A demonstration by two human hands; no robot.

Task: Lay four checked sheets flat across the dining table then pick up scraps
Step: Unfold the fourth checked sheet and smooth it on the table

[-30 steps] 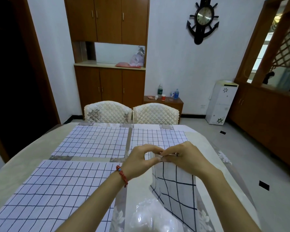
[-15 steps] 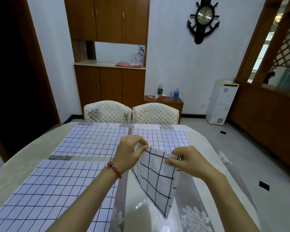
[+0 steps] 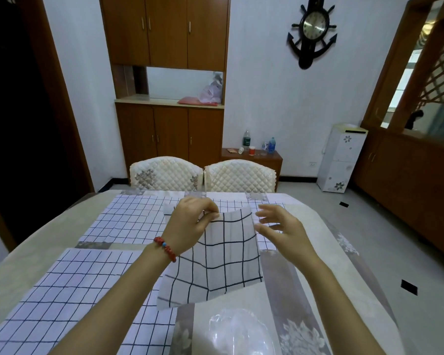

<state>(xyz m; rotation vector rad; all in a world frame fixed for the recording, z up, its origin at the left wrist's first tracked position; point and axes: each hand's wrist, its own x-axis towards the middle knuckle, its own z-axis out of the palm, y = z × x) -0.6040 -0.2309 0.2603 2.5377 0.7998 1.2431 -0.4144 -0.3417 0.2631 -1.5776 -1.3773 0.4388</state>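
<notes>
Head view: dining table (image 3: 344,257) under patterned cloth, three checked sheets (image 3: 128,219) lying flat; two quilted chairs (image 3: 166,172) beyond, wooden cabinets, anchor clock (image 3: 312,29). Fourth sheet (image 3: 223,257) hanging above table, pinched at top edge by left hand (image 3: 190,224). Right hand (image 3: 280,229) beside it, fingers spread, holding nothing.

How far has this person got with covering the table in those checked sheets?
Three checked sheets already lie flat: far left, far right and near left. The fourth sheet is in hand, held up and partly unfolded; the left hand pinches its top edge while the right hand hovers open beside it. Left: spreading it on the bare near-right part of the dining table, then picking up scraps, perhaps the clear plastic wrapper.
</notes>
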